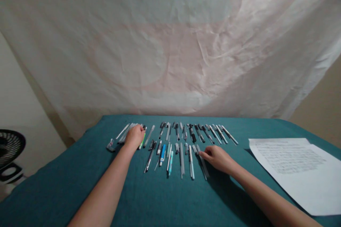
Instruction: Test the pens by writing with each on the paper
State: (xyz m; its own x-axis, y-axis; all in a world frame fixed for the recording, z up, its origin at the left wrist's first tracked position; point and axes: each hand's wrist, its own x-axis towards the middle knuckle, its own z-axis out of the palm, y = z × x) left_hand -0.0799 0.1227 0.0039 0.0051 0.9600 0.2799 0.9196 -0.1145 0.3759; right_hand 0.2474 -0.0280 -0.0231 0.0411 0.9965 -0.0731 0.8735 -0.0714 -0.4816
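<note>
Two rows of pens and pen parts lie on the teal cloth. My left hand [135, 135] is over the left end of the back row, its fingers curled together beside a green pen [142, 141]. Whatever lies between those fingers is hidden. At the right end of the front row, my right hand [217, 158] has its thumb and fingers pinched at the upper part of a clear pen barrel [204, 166]. Just left of it lies a white pen [191, 163]. Further left in this row are a blue pen [162, 155] and a light turquoise pen [171, 163].
Sheets of handwritten paper [298, 177] lie on the right of the teal cloth [165, 202]. Several black and white pens [213, 134] fill the back row's right part. A black fan [10, 149] stands at the far left. A pale sheet [170, 49] hangs behind the table.
</note>
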